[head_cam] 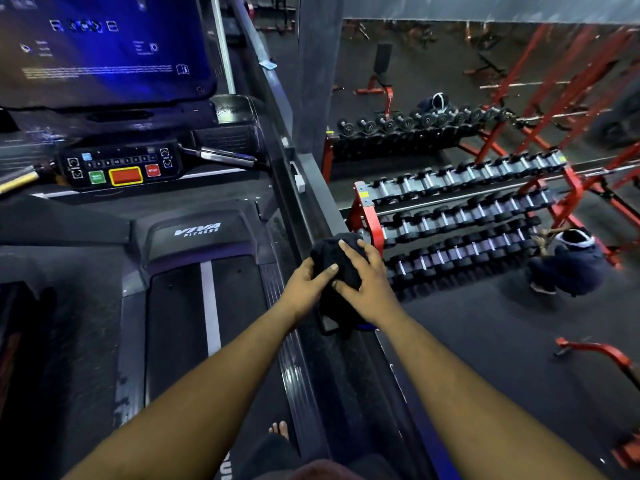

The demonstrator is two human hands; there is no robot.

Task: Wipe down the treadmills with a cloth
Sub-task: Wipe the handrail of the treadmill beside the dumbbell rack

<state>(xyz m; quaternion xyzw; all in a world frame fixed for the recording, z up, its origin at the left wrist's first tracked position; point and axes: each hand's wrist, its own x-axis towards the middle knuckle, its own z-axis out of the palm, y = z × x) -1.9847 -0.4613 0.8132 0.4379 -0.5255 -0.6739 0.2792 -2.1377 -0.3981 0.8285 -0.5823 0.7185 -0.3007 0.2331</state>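
Both hands grasp cloth (pixel 334 261), left (pixel 306 284), right (pixel 367 284); treadmill (pixel 204 306) lies left; belt runs fore-aft; left hand nearer.

console screen (pixel 100 46): cut off by top and left edges, its text too blurred to read | keypad (pixel 119 166) below the screen: small button labels illegible | cloth (pixel 337 268), right of the screen and lower: partly covered by both hands | crouching person (pixel 568 268), far right of the screen: face unseen
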